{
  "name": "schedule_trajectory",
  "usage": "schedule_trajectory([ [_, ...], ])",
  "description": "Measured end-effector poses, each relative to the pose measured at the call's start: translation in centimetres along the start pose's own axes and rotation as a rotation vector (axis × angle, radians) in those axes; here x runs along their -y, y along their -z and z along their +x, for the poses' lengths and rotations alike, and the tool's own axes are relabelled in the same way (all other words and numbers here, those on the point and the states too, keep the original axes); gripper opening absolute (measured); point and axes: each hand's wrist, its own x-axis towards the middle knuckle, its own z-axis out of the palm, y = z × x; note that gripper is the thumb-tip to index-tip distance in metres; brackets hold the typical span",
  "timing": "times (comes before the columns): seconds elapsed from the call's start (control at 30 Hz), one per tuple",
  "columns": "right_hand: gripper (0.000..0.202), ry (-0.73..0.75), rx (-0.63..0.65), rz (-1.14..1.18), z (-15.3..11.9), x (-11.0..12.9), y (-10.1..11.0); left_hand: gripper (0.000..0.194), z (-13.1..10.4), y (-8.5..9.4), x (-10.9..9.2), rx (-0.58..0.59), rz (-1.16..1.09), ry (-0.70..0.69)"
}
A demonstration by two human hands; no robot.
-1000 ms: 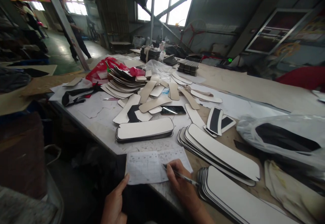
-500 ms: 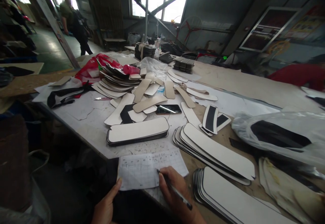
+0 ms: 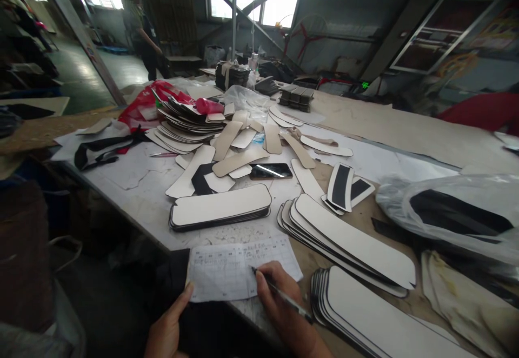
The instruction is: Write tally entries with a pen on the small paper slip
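A printed paper form [image 3: 219, 278] with handwriting in its grid lies at the table's near edge, partly sticking out past it. My left hand [image 3: 168, 323] pinches the form's lower left corner, the thumb on top and the other fingers hidden below. In my right hand [image 3: 279, 298] is a pen [image 3: 292, 305], its tip at the middle of the form. Just beyond the form sits a stack of white curved panels with dark edges [image 3: 221, 206]. To the right lie two more such stacks, a middle one [image 3: 348, 239] and a near one [image 3: 377, 309].
A phone [image 3: 271, 171] lies among loose beige and white pieces [image 3: 241, 163]. Further back are a red plastic bag [image 3: 141, 110] and a pink bottle [image 3: 208, 106]. A clear plastic bag [image 3: 393, 201] with black pieces is at the right. A person [image 3: 144, 39] stands in the background.
The person in the background has moved to the right. My right hand and the pen have shifted slightly over the form. My left hand keeps its grip on the corner.
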Motion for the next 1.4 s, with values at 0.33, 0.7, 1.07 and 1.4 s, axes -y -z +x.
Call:
schedule_trajectory([
  [0.33, 0.015, -0.018, 0.007, -0.027, 0.7, 0.3, 0.2, 0.042, 0.7, 0.6, 0.3, 0.022, -0.015, 0.000],
  [0.7, 0.021, -0.031, -0.053, -0.083, 0.7, 0.1, 0.1, 0.037, 0.7, 1.1, 0.4, 0.076, -0.068, -0.038],
  [1.07, 0.012, 0.162, -0.235, -0.178, -0.5, -0.3, -0.1, 0.037, 0.4, 1.2, 0.7, 0.124, -0.043, -0.058],
  [1.4, 0.009, 0.087, 0.139, 0.156, 2.4, 5.4, -3.4, 0.036, 0.2, 1.0, 1.3, 0.172, -0.070, -0.031],
])
